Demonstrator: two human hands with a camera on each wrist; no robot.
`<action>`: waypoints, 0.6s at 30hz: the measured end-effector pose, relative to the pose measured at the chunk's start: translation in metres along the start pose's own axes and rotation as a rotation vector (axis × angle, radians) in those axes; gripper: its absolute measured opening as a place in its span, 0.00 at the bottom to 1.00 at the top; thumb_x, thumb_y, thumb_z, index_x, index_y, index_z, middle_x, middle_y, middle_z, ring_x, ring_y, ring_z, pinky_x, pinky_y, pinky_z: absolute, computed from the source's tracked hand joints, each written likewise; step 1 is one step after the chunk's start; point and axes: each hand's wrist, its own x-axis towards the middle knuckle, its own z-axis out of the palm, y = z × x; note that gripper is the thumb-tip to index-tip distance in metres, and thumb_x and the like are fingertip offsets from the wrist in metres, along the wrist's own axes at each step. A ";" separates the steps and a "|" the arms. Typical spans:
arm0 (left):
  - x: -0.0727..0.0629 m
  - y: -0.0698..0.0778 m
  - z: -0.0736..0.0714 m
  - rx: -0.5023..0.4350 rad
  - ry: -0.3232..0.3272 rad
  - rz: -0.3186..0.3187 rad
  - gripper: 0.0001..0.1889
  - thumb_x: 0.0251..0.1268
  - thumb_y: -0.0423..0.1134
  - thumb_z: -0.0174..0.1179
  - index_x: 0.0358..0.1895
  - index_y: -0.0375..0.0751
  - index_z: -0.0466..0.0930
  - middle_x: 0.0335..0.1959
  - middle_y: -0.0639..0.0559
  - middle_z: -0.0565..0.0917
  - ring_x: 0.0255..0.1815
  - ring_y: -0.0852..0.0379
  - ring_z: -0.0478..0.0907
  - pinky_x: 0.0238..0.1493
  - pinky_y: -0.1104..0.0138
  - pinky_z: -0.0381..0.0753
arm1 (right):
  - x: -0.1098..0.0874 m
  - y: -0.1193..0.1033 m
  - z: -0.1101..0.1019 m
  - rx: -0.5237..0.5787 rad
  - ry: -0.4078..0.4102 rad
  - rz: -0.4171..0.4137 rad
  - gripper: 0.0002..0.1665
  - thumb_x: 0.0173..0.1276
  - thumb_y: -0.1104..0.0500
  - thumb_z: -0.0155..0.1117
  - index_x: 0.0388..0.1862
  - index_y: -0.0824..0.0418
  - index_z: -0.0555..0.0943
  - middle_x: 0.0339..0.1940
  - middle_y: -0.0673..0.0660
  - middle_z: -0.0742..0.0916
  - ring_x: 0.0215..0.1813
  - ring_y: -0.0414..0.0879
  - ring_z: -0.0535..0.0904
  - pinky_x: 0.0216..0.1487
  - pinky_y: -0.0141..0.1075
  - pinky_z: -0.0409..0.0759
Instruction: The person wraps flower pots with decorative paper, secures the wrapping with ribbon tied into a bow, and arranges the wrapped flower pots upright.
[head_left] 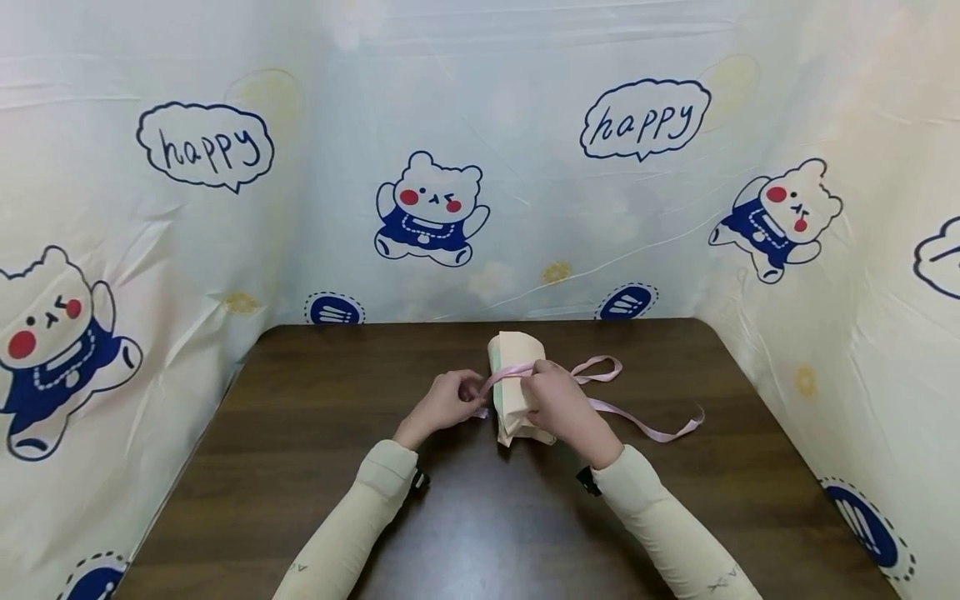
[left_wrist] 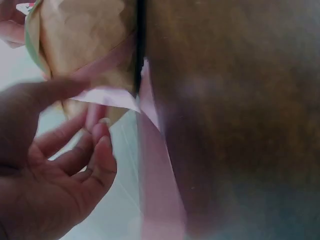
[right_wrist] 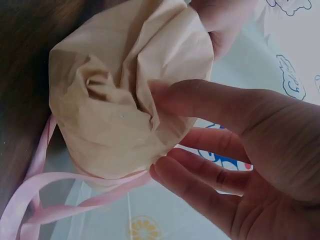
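A package wrapped in cream paper (head_left: 513, 398) lies on the dark wooden table, with a light green strip along its left side. A pink ribbon (head_left: 512, 372) crosses its middle. At its left side, my left hand (head_left: 447, 402) pinches the ribbon between thumb and fingers; a length of the ribbon (left_wrist: 162, 185) trails past that hand in the left wrist view. My right hand (head_left: 564, 403) holds the package from the right. In the right wrist view its thumb lies on the crumpled, folded paper end (right_wrist: 107, 135), and its fingertips reach the side by the ribbon.
To the right of the package, a ribbon loop (head_left: 598, 368) and a loose ribbon tail (head_left: 654, 432) lie on the table (head_left: 337, 492). A printed curtain (head_left: 517, 208) with bears and "happy" bubbles surrounds the table at the back and sides.
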 end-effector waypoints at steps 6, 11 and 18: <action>0.002 -0.008 -0.005 0.009 0.048 -0.014 0.06 0.67 0.31 0.65 0.40 0.34 0.90 0.29 0.52 0.87 0.27 0.61 0.79 0.33 0.67 0.81 | -0.003 -0.003 0.002 -0.012 -0.001 0.010 0.23 0.47 0.57 0.87 0.36 0.66 0.85 0.39 0.61 0.80 0.43 0.54 0.77 0.48 0.47 0.81; 0.001 -0.014 -0.021 0.011 0.080 -0.055 0.07 0.69 0.33 0.65 0.42 0.34 0.90 0.29 0.50 0.87 0.27 0.59 0.78 0.33 0.65 0.81 | -0.006 -0.007 0.008 0.029 0.017 0.059 0.21 0.49 0.56 0.86 0.36 0.64 0.85 0.48 0.60 0.81 0.53 0.54 0.78 0.45 0.45 0.84; -0.006 -0.032 -0.062 0.046 0.185 -0.057 0.06 0.68 0.31 0.65 0.41 0.35 0.90 0.29 0.48 0.87 0.29 0.56 0.78 0.35 0.65 0.77 | -0.004 -0.010 0.011 0.041 0.081 0.045 0.15 0.46 0.67 0.83 0.28 0.65 0.82 0.40 0.61 0.84 0.44 0.57 0.81 0.46 0.46 0.83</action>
